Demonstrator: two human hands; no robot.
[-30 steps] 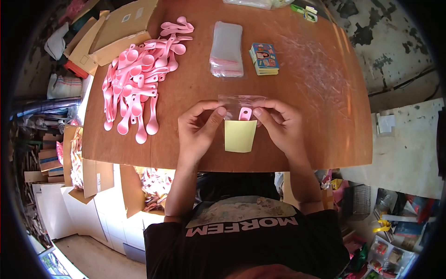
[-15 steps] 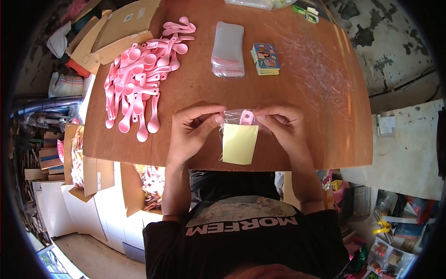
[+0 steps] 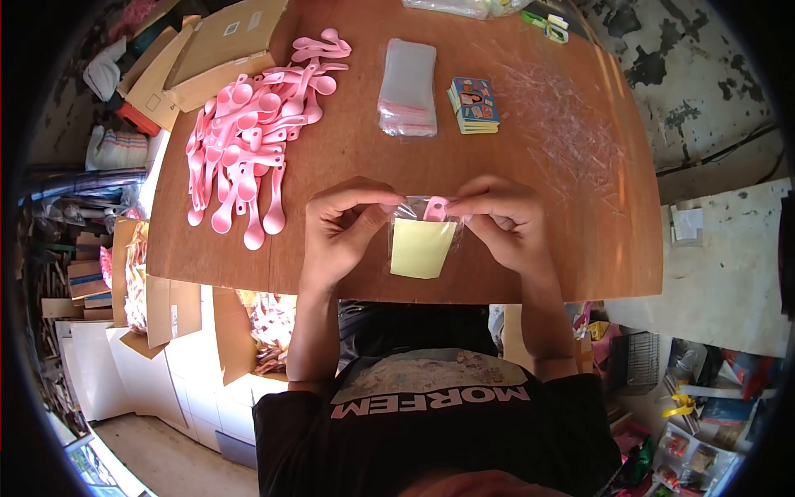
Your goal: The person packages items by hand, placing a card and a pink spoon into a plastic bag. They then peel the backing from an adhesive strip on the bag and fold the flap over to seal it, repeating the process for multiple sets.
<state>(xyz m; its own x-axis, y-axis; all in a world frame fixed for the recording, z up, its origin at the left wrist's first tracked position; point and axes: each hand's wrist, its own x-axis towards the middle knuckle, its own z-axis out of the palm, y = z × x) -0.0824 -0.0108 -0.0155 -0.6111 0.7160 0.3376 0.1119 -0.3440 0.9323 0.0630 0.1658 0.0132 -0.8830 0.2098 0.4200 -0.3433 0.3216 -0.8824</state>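
Both hands pinch the top corners of a clear plastic bag [image 3: 404,211] near the table's front edge. My left hand [image 3: 344,228] closes thumb and forefinger on its left corner, and my right hand [image 3: 503,217] does the same on the right. Inside the bag a pale yellow card [image 3: 421,248] faces up. Behind it, the holed end of a pink spoon [image 3: 436,208] shows above the card; the rest of that spoon is hidden.
On the wooden table [image 3: 356,157], a heap of pink spoons [image 3: 248,141] lies left beside a cardboard box [image 3: 228,50]. Further back are stacked clear bags [image 3: 407,87] and printed cards [image 3: 474,105]. Thin clear strips [image 3: 567,124] are scattered right; a green-and-white object [image 3: 546,25] sits behind.
The bag's lower end has risen slightly, so the yellow card sits a little higher and looks shorter. Both hands keep their pinch on the top corners.
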